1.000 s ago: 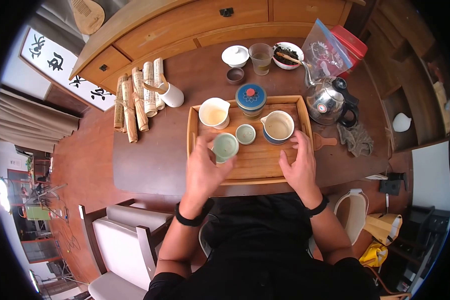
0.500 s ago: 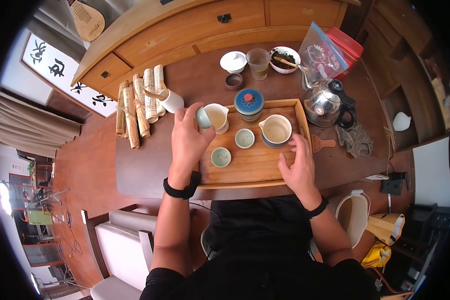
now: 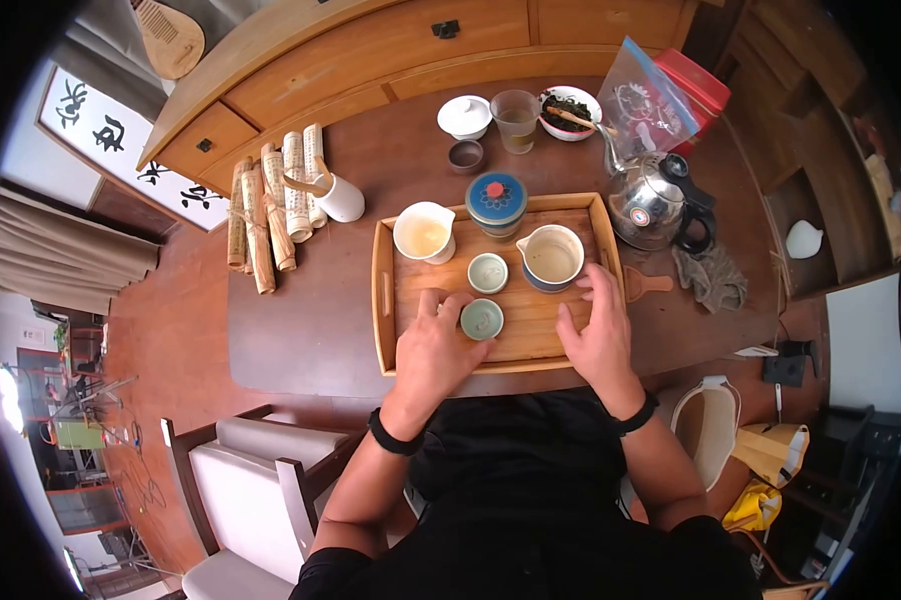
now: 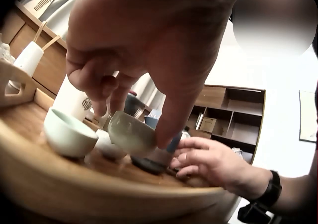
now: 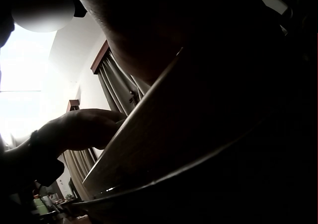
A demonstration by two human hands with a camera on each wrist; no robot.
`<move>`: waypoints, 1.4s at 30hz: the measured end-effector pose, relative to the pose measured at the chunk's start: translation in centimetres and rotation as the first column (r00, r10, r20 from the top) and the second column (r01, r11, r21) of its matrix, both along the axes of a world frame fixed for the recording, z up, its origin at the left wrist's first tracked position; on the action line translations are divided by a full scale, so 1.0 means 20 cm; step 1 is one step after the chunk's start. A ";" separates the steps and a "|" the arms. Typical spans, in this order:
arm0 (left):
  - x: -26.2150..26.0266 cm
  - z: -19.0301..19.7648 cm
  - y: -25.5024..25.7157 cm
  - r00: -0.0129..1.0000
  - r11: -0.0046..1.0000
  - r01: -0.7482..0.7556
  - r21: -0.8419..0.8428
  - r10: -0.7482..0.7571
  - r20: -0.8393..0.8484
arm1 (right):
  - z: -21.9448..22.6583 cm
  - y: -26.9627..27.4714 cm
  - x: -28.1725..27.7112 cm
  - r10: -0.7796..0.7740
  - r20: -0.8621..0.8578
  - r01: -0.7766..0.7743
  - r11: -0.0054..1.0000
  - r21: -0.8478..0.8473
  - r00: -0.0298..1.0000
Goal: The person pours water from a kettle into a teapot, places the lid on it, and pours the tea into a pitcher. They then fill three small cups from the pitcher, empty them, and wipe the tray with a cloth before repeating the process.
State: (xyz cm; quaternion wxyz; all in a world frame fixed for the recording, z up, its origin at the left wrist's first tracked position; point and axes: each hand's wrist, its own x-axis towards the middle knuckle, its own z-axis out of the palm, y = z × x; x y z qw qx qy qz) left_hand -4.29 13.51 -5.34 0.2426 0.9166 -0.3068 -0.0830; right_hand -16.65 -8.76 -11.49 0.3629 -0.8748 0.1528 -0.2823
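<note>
My left hand (image 3: 435, 350) is low over the near part of the wooden tray (image 3: 381, 300), pinching a small pale-green teacup (image 3: 482, 320) between thumb and fingers. In the left wrist view that teacup (image 4: 131, 133) looks tilted, and a second green teacup (image 4: 69, 134) sits on the tray beside it. My hand mostly hides this second cup in the head view. Another small teacup (image 3: 487, 272) stands just behind. My right hand (image 3: 602, 340) has relaxed, spread fingers close to the side of a spouted pitcher (image 3: 552, 255). The right wrist view is mostly dark.
On the tray are a white spouted pitcher (image 3: 425, 235) of pale tea and a blue-lidded jar (image 3: 496, 203). Outside it stand a steel kettle (image 3: 645, 210), a cloth (image 3: 710, 278), a glass (image 3: 515, 120), a bowl of tea leaves (image 3: 570, 105) and bamboo scrolls (image 3: 260, 225).
Half a second ago my left hand held a cup tipped at the white pitcher; it has come down and right to the tray with a cup in its fingers. My right hand stayed put.
</note>
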 end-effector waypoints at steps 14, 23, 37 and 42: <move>0.14 -0.07 -0.24 0.982 0.999 -0.006 0.035 0.000 0.187 | -0.01 0.00 0.00 -0.003 0.025 0.003 1.000 -0.011 1.000; 0.16 -0.02 -0.22 0.989 0.994 -0.074 0.080 0.063 0.134 | 0.00 0.00 0.00 0.002 0.022 -0.002 1.000 0.000 1.000; 0.38 0.22 0.05 0.960 0.943 -0.221 -0.248 0.255 0.114 | 0.01 0.00 0.00 -0.001 0.026 0.001 1.000 0.003 1.000; 0.48 0.20 0.01 0.944 0.987 -0.122 -0.108 0.149 0.295 | 0.00 0.00 0.00 -0.003 0.036 0.003 1.000 0.003 0.999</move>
